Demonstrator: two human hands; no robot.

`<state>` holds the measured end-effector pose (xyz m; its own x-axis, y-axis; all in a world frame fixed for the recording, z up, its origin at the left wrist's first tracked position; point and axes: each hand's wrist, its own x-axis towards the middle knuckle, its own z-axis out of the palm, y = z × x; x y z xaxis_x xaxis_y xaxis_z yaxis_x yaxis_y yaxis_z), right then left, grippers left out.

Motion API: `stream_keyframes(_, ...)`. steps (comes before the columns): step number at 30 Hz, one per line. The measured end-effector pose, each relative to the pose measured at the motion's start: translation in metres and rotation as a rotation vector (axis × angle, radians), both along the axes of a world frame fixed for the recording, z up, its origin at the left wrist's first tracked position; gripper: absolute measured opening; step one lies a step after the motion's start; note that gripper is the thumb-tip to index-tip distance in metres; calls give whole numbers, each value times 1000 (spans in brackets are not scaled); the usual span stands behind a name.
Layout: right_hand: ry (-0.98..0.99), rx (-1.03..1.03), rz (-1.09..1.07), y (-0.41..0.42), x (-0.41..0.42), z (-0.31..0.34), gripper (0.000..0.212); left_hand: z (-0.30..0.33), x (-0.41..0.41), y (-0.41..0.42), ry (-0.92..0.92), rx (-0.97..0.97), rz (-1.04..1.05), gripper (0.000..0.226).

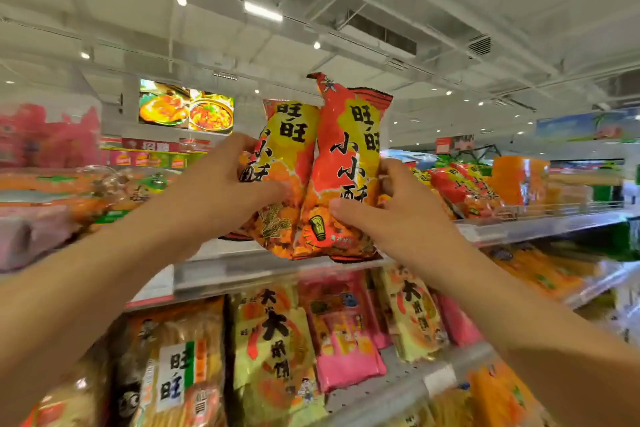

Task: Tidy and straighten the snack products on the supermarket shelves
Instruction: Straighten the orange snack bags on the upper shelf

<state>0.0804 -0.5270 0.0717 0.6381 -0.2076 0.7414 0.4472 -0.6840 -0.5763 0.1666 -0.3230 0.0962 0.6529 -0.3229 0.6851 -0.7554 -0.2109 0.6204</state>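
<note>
Two red-and-yellow snack bags stand upright side by side at the front edge of the top shelf (pixel 242 270). My left hand (pixel 225 184) grips the left snack bag (pixel 287 156) by its left side. My right hand (pixel 391 208) holds the right snack bag (pixel 346 149) along its right edge, thumb across the bag's lower front. The two bags touch each other in the middle. Their bottom edges sit at the shelf's clear front rail.
More of the same red bags (pixel 464 187) lie tilted on the top shelf to the right, with orange packs (pixel 519 177) beyond. Orange packs (pixel 69 187) fill the shelf to the left. The shelf below holds yellow (pixel 273 333), pink (pixel 343 333) and orange rice-cracker bags.
</note>
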Motion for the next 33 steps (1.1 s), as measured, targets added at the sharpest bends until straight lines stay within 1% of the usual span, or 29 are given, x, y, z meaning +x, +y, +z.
stream_keyframes(2,5,-19,-23,-43,-20,-11,58,-5,-7,-41,-52,51,18,48)
stream_keyframes(5,38,-70,-66,-116,-48,-28,45,-13,-16,-107,-120,90,83,55)
stream_keyframes(7,74,-79,-85,-165,-64,-39,41,-18,-21,-150,-172,99,151,56)
stream_keyframes(12,134,-110,-134,-265,-85,-54,42,-22,-28,-236,-239,123,213,66)
stream_keyframes(14,136,-99,-138,-293,-84,-57,41,-21,-29,-261,-266,140,240,65)
stream_keyframes(19,162,-74,-119,-336,-65,-56,37,-12,-19,-310,-260,139,269,59)
stream_keyframes(23,151,-65,-125,-351,-32,-43,43,-2,2,-333,-292,184,318,62)
stream_keyframes(27,57,-86,-165,-359,11,-11,37,13,35,-341,-282,140,335,47)
stream_keyframes(28,35,-79,-153,-361,22,-1,40,17,43,-342,-276,132,343,47)
stream_keyframes(31,8,-55,-131,-366,55,26,63,26,62,-345,-251,134,380,46)
stream_keyframes(33,-18,-54,-124,-368,75,37,62,29,71,-349,-233,150,401,46)
